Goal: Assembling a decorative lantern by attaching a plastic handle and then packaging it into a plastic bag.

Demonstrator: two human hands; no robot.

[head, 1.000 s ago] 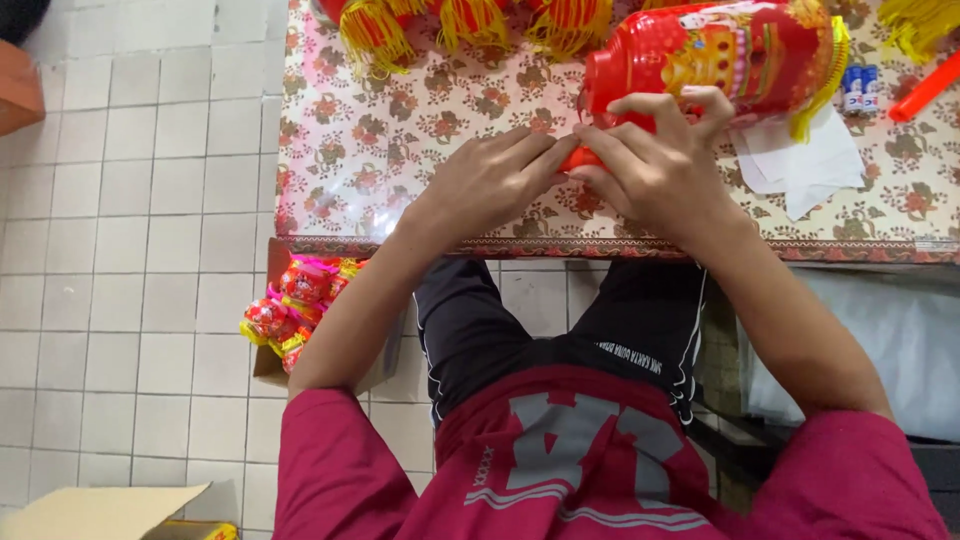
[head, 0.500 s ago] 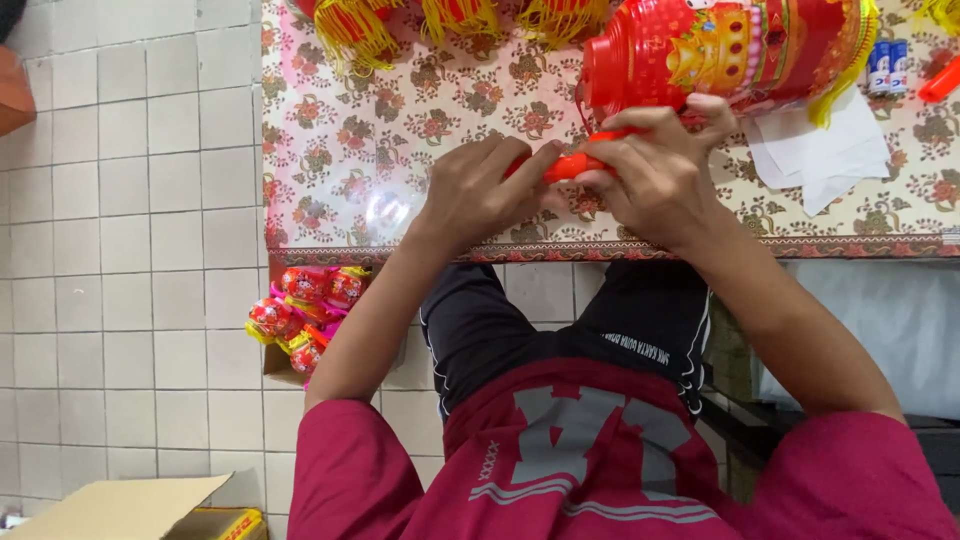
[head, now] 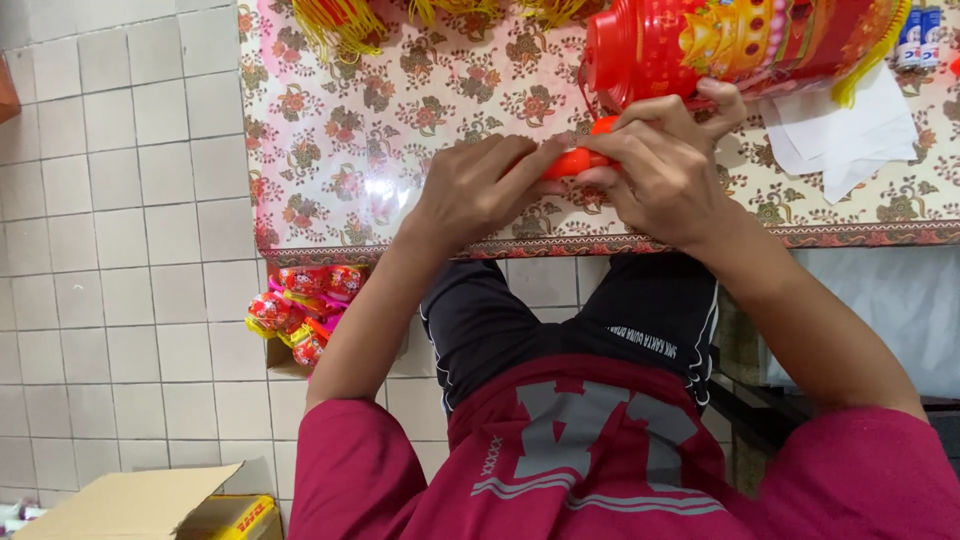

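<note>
A small orange plastic piece [head: 577,160] is pinched between both hands, above the near edge of the counter [head: 380,190] and roughly at its middle. The left hand [head: 478,190] is closed on the piece's left end, with its fingers stretched toward the right; the right hand [head: 662,165] is curled over the right end, its thumb and fingertips pressed on the piece. The two hands are touching each other around it.

Just behind the right hand, a large red lantern [head: 720,45] with gold ornament and a yellow fringe is laid on its side toward the far right part of the counter, its red cap turned toward the hands. Some sheets of white paper [head: 845,135] are seen just right of the right hand, partly under the lantern. Yellow and red tassels [head: 345,20] are spread along the far edge. The counter is covered with a flowered cloth under clear film.

Below the near edge, on the left, a cluster of small red and yellow lanterns [head: 300,310] is seen over the tiled floor [head: 130,250], and a cardboard box [head: 130,505] stands at the lower left.
</note>
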